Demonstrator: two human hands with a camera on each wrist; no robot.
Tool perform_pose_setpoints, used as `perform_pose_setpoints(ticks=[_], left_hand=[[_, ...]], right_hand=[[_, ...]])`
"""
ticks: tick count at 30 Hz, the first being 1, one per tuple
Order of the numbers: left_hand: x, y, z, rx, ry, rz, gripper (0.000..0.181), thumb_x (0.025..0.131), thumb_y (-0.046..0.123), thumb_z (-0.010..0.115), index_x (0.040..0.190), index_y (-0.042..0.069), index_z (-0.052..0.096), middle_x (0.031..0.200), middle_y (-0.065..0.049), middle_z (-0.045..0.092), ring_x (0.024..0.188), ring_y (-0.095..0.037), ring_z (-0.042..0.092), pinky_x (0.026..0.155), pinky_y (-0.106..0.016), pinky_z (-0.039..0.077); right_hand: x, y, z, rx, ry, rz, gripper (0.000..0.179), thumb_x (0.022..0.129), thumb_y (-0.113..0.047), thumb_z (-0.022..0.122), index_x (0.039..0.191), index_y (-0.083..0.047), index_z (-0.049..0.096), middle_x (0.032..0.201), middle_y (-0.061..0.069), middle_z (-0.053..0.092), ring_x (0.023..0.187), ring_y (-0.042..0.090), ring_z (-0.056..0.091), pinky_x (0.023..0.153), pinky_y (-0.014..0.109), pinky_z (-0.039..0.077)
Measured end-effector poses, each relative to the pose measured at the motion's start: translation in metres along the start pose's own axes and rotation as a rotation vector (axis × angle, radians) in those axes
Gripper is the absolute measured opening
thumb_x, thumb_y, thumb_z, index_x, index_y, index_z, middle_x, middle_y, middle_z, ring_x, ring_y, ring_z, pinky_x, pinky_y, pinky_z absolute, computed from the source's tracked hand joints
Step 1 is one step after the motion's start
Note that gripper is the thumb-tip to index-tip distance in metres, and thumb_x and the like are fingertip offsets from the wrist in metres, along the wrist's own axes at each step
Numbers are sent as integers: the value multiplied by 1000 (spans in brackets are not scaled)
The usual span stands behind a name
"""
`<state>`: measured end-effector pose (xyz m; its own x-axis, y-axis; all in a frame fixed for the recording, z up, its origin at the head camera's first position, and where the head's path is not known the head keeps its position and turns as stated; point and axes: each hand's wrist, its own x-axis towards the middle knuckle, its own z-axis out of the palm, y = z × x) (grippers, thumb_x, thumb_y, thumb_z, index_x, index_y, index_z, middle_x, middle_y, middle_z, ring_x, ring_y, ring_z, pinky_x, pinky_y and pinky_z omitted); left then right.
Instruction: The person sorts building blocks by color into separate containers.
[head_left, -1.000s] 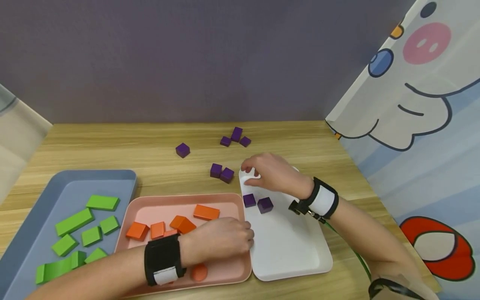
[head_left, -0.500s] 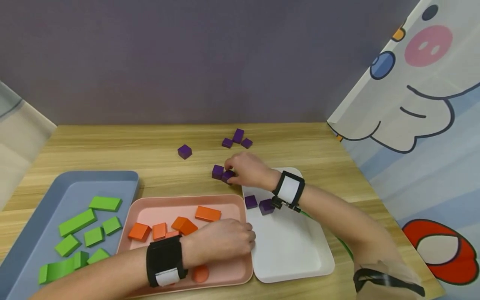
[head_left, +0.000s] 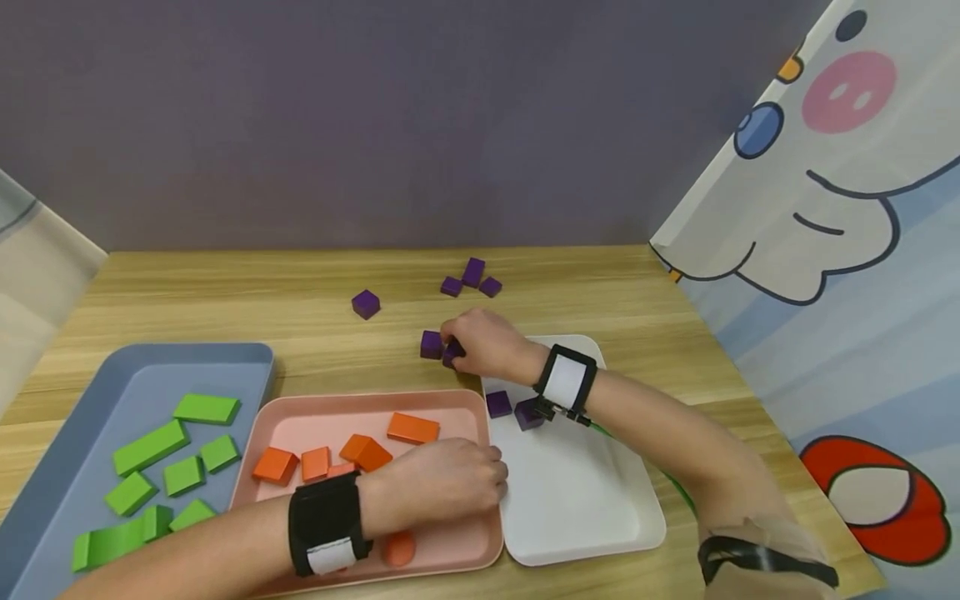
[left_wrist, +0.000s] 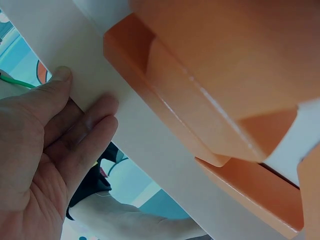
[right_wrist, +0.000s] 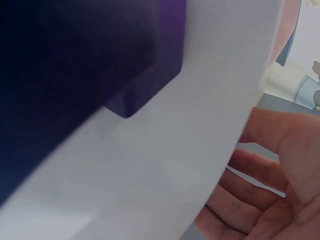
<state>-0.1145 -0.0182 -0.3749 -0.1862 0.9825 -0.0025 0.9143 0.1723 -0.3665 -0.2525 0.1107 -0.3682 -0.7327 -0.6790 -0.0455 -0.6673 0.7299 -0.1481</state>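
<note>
In the head view my right hand (head_left: 487, 343) pinches a purple block (head_left: 449, 359) between thumb and fingers, just past the white tray's far left corner. Its fingers partly cover the block. Beside it sits another purple cube (head_left: 431, 344). Two purple blocks, one a cube (head_left: 498, 404), lie in the white tray (head_left: 585, 500) under my right wrist. My left hand (head_left: 446, 483) lies loosely curled over the pink tray (head_left: 465, 540), knuckles near its right rim. The left wrist view has that hand (left_wrist: 45, 150) with nothing between thumb and fingers, near large orange blocks (left_wrist: 200, 95).
Farther back on the wooden table are a lone purple cube (head_left: 366, 303) and a cluster of three purple blocks (head_left: 473, 272). Orange blocks (head_left: 412, 428) occupy the pink tray. A blue-grey tray (head_left: 180, 355) at left holds several green blocks (head_left: 150, 447). A grey panel (head_left: 375, 125) stands behind.
My right hand has moved left from over the white tray to the pair of purple cubes and now grips the right one. The left hand has stayed in place.
</note>
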Motion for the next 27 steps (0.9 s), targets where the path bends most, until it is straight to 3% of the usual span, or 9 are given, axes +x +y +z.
perform_pose_setpoints(ticks=[9,17,27], left_hand=[[-1,0,1,18,4,-4,12,92,21,66,93,32,71,82,15,63,74,-2,53,59,-11,40],[-1,0,0,6,-7,-1,12,93,22,66,94,32,71,83,15,63,74,-2,53,60,-11,41],[-1,0,0,-34,-29,-17,11,92,22,67,94,32,71,83,15,63,74,-2,53,60,-11,41]], right_hand=[[-17,-2,-19,62,35,-1,28,86,-15,73,114,-11,70,107,2,73,82,12,61,71,27,52],[-47,2,-38,88,71,-26,24,86,-16,74,110,-13,70,103,-1,73,88,11,67,78,27,56],[-75,26,-32,163,78,-3,24,81,-11,76,104,-9,72,96,-1,74,85,11,70,76,28,57]])
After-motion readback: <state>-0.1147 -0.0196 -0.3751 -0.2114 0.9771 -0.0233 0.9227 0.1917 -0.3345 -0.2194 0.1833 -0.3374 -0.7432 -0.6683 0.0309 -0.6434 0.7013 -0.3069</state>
